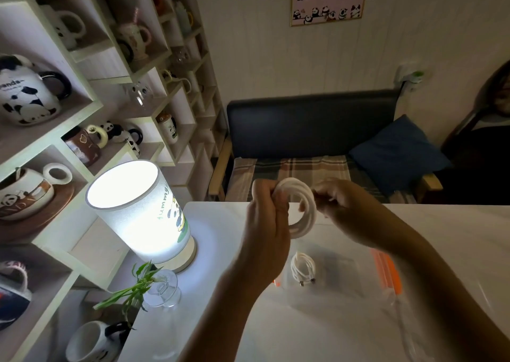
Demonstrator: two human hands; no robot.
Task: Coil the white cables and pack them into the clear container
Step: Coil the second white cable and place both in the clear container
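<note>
A thick white cable is wound into a round coil and held up above the far edge of the white table. My left hand grips the coil's left side. My right hand pinches its right side, fingers closed on the strands. Below the hands a clear zip bag with an orange seal strip lies flat on the table. Inside it lies a thinner white cable, coiled, with its plugs pointing toward me.
A lit cylindrical lamp stands at the table's left, with a small glass vase of green leaves in front of it. Shelves of panda mugs fill the left. A dark bench with a blue cushion lies beyond the table.
</note>
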